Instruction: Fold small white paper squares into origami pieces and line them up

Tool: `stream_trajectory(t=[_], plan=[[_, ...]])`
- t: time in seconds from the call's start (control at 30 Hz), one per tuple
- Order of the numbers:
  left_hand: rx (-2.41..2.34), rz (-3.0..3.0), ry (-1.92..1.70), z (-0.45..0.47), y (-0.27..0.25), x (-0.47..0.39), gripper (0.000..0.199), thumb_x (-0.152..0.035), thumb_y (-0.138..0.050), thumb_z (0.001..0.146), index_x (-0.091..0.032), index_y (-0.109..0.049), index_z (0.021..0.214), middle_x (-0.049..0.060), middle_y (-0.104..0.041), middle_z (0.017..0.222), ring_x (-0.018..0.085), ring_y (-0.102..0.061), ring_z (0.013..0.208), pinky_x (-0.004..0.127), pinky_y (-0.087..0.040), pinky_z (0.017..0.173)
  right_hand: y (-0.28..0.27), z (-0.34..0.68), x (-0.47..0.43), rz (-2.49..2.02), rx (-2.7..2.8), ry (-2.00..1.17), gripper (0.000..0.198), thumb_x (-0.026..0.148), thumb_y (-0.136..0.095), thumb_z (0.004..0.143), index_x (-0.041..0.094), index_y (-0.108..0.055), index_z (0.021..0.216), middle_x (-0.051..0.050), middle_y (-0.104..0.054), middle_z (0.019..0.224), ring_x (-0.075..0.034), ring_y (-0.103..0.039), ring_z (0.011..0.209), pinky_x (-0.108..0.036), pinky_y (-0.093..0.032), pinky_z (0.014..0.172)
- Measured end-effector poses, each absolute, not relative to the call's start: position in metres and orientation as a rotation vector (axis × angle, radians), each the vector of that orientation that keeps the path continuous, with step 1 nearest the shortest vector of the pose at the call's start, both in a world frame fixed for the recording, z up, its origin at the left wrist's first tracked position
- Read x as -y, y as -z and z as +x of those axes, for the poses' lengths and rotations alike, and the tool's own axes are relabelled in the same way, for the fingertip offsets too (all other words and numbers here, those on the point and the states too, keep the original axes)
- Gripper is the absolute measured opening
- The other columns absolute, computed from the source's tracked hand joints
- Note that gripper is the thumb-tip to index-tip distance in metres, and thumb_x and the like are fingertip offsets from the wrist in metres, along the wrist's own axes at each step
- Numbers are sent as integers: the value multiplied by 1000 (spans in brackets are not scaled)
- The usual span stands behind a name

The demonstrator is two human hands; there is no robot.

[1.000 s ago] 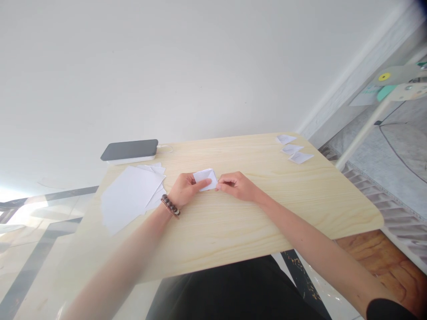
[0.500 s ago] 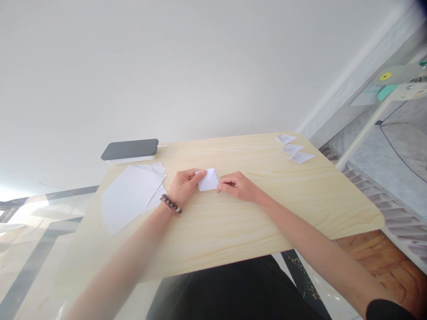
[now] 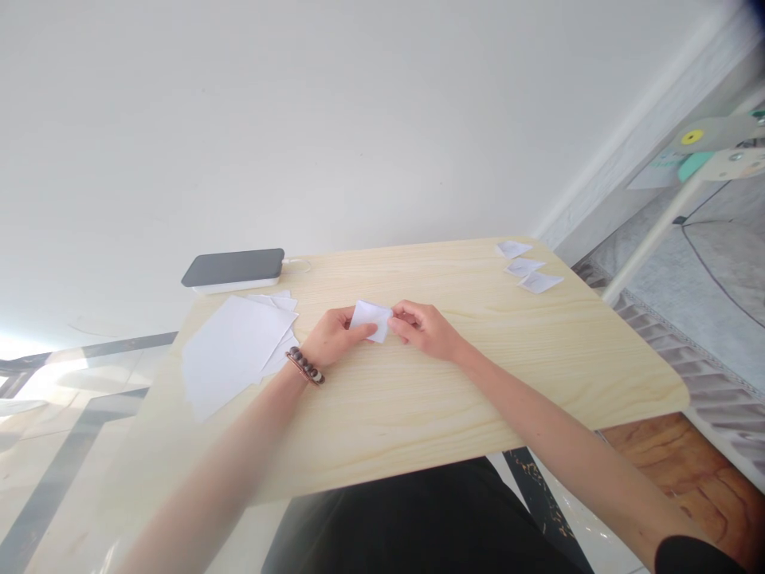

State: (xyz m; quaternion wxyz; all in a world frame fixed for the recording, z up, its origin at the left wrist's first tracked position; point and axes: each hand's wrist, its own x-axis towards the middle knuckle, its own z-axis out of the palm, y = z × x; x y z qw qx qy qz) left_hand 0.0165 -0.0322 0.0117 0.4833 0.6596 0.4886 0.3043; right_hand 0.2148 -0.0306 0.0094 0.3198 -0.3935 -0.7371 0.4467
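A small folded piece of white paper (image 3: 369, 313) is held between my two hands, over the middle of the table. My left hand (image 3: 333, 335), with a beaded bracelet at the wrist, pinches it from the left, the thumb lying across its front. At the paper's right corner, my right hand (image 3: 425, 328) grips the edge between thumb and forefinger. A fanned pile of white paper sheets (image 3: 233, 343) lies just left of my left hand. Several folded pieces stay out of reach of both hands, among them a folded paper piece (image 3: 541, 282) at the far right.
The pale wooden table (image 3: 478, 414) stands against a white wall (image 3: 358, 119). At its back left rests a dark-topped flat device (image 3: 234, 269) with a white cable. Beyond the right edge is a pale metal pole (image 3: 651, 231).
The folded paper has turned in my hands, a corner now pointing downward. My left thumb has slid lower across it, and my right fingers have shifted up to its right corner.
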Motion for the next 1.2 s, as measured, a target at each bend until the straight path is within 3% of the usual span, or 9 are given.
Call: stream_trajectory(t=[0.23, 0.4, 0.7, 0.8, 1.2], plan=[[-1283, 1633, -747, 19, -14, 34, 35, -47, -55, 72, -13, -63, 77, 1, -64, 71, 15, -57, 67, 24, -41, 60, -9, 220, 29, -1025, 1946, -1237, 21, 33, -49, 78, 15, -52, 66, 1, -54, 62, -9, -50, 56, -21, -40, 56], [-1136, 1495, -805, 18, -14, 34, 40, -42, -62, 69, -14, -55, 97, 4, -65, 81, 16, -60, 72, 25, -45, 63, -11, 219, 28, -1019, 1953, -1284, 27, 37, -47, 79, 14, -57, 68, -1, -57, 61, -10, -52, 56, -22, -40, 55], [-1033, 1430, -816, 19, -14, 35, 46, -36, -66, 68, -15, -50, 105, 7, -66, 88, 18, -62, 79, 30, -47, 70, -10, 219, 28, -1082, 1933, -1167, 31, 38, -44, 81, 15, -55, 64, 0, -56, 59, -8, -49, 54, -21, -38, 54], [-1005, 1399, -822, 19, -13, 35, 40, -36, -66, 67, -14, -54, 98, 8, -65, 94, 20, -60, 88, 33, -46, 77, -10, 219, 29, -1064, 1946, -1140, 33, 39, -41, 82, 15, -56, 65, -1, -59, 64, -8, -49, 55, -21, -38, 55], [-1175, 1475, -941, 20, -11, 33, 33, -44, -60, 71, -14, -61, 85, 4, -66, 82, 14, -60, 75, 27, -45, 73, -8, 218, 28, -1093, 2013, -985, 31, 37, -43, 82, 15, -59, 68, 0, -57, 63, -7, -43, 52, -21, -34, 51]])
